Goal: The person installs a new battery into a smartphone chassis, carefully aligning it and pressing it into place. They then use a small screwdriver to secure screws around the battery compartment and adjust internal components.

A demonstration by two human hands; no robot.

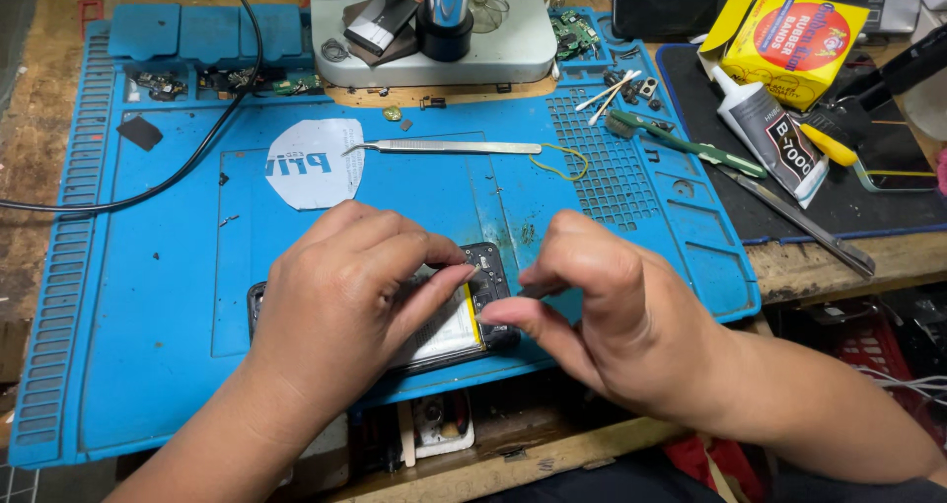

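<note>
- Opened phone (488,311) lies near the blue mat's (148,316) near edge on the surface.
- Left hand (340,291) presses it, fingers closed over it.
- Right hand (602,301) pinches at its right end; what it holds is hidden.
- Tweezers (444,147) lie farther back.

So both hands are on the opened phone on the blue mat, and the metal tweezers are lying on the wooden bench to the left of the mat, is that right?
Not quite. The head view shows the tweezers lying on the blue mat itself, above the hands, near the white paper. Left hand and right hand are on the phone.
</note>
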